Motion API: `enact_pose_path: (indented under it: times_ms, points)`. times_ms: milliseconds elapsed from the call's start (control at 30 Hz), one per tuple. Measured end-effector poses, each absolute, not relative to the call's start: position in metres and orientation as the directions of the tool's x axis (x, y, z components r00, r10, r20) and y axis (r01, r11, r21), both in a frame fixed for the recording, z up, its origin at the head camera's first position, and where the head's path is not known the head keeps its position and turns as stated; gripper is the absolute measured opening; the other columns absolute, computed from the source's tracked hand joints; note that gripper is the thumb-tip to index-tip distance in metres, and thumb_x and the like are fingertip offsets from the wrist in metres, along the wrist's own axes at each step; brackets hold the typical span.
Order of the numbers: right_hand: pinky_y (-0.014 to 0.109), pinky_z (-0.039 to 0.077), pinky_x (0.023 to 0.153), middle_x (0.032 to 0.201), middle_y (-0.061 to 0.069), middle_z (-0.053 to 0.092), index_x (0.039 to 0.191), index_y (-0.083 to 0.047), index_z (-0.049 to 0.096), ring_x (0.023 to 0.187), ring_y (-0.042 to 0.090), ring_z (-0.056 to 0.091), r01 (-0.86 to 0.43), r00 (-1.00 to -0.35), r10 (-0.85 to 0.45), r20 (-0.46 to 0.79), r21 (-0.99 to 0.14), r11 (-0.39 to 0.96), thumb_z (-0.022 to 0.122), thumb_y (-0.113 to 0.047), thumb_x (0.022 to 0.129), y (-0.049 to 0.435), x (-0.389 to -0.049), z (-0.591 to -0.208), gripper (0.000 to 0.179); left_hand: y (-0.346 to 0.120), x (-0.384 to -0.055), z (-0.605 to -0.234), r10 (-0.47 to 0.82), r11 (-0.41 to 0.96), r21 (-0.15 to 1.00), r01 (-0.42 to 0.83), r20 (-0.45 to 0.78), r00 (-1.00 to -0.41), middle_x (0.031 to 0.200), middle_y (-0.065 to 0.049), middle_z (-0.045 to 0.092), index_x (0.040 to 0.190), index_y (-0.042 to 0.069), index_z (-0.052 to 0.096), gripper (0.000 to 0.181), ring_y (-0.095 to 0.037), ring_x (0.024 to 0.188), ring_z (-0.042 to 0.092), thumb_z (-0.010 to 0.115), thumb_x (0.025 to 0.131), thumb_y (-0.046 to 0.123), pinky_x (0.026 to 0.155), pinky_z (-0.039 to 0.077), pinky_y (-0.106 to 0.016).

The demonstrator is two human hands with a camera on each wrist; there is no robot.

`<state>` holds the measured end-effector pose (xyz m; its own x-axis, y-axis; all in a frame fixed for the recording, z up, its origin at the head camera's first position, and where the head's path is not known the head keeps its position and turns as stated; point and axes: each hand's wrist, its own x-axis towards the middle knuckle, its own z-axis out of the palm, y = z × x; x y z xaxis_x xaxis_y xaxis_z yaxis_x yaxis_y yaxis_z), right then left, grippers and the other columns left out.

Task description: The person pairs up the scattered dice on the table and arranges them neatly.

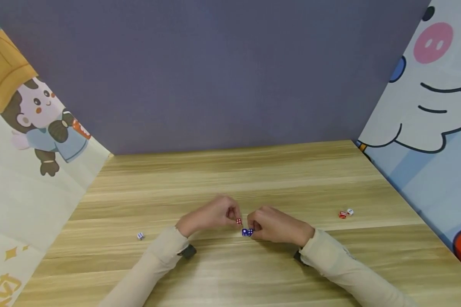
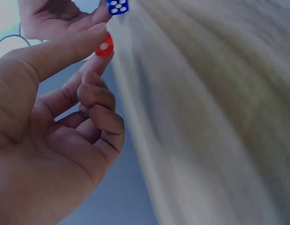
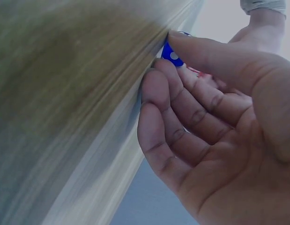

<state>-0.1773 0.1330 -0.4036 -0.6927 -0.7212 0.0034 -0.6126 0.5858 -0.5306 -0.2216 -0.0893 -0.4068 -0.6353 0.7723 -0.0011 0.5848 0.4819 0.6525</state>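
Note:
In the head view my left hand (image 1: 219,212) pinches a red die (image 1: 238,221) between thumb and forefinger, just above and left of two blue dice. The left wrist view shows the same red die (image 2: 104,45) at the fingertips, with the other fingers curled beneath. The left blue die (image 1: 244,232) sits side by side with the right blue die (image 1: 250,232) on the tabletop. My right hand (image 1: 276,224) holds the right one by its fingertips. Up close in the right wrist view, a blue die (image 3: 173,55) shows between thumb and fingers, partly covered by the thumb.
Off to the left lies a white die (image 1: 140,236). Toward the right, another red die (image 1: 342,215) lies beside a white die (image 1: 350,212). A grey-purple panel (image 1: 230,76) stands behind the wooden table (image 1: 215,273), with cartoon-printed sheets on both sides.

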Motion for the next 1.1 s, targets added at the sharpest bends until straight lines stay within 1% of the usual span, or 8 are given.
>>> enact_pose_path:
  times_ms: [67,167,367,700,900,1100]
  points:
    - [0.018,0.041,0.05,0.065,-0.013,0.057,0.078,-0.015,0.066,0.053,-0.003,0.046,-0.614,-0.689,-0.724,0.007,-0.535,0.58,0.078,-0.01,0.085,0.133,-0.177,-0.404,0.014,-0.087,-0.223,-0.411,0.78,0.481,0.675,0.56,-0.039,-0.624,0.074,0.008,0.062,0.083,0.013,0.07,0.012,-0.004,0.064,0.054,0.082,0.082,0.011,0.059,0.048,-0.021]
    - [0.018,0.043,0.05,0.066,-0.014,0.057,0.079,-0.015,0.067,0.054,-0.003,0.046,-0.615,-0.685,-0.728,0.006,-0.541,0.574,0.078,-0.009,0.084,0.132,-0.177,-0.404,0.014,-0.086,-0.223,-0.416,0.785,0.485,0.682,0.547,-0.064,-0.616,0.075,0.008,0.062,0.085,0.012,0.069,0.013,-0.004,0.066,0.055,0.08,0.082,0.006,0.061,0.049,-0.021]
    - [0.018,0.041,0.05,0.065,-0.013,0.057,0.078,-0.015,0.066,0.054,-0.003,0.046,-0.617,-0.69,-0.724,0.009,-0.531,0.581,0.078,-0.009,0.083,0.132,-0.178,-0.404,0.015,-0.084,-0.222,-0.416,0.79,0.464,0.695,0.55,-0.044,-0.612,0.076,0.006,0.062,0.085,0.009,0.068,0.011,-0.004,0.067,0.053,0.077,0.083,0.002,0.061,0.048,-0.021]
    - [0.018,0.041,0.05,0.064,-0.015,0.054,0.076,-0.019,0.064,0.053,-0.002,0.045,-0.616,-0.692,-0.722,0.0,-0.521,0.591,0.078,-0.012,0.084,0.134,-0.179,-0.405,0.018,-0.084,-0.221,-0.42,0.761,0.488,0.703,0.517,-0.052,-0.646,0.075,0.006,0.061,0.087,0.01,0.068,0.01,-0.004,0.066,0.053,0.078,0.084,0.006,0.06,0.047,-0.021]
    - [0.018,0.04,0.049,0.063,-0.015,0.053,0.078,-0.017,0.064,0.052,-0.002,0.044,-0.614,-0.694,-0.72,-0.006,-0.519,0.595,0.078,-0.012,0.085,0.134,-0.179,-0.405,0.017,-0.082,-0.22,-0.422,0.739,0.492,0.706,0.509,-0.03,-0.673,0.074,0.006,0.061,0.087,0.011,0.068,0.012,-0.004,0.065,0.054,0.079,0.084,0.01,0.059,0.048,-0.021]
    - [0.018,0.04,0.049,0.063,-0.014,0.053,0.079,-0.017,0.064,0.053,-0.002,0.044,-0.613,-0.694,-0.719,-0.006,-0.518,0.596,0.078,-0.012,0.085,0.133,-0.181,-0.408,0.016,-0.081,-0.218,-0.422,0.729,0.488,0.716,0.499,-0.02,-0.684,0.073,0.004,0.061,0.087,0.009,0.067,0.013,-0.005,0.064,0.054,0.079,0.083,0.007,0.059,0.047,-0.021]
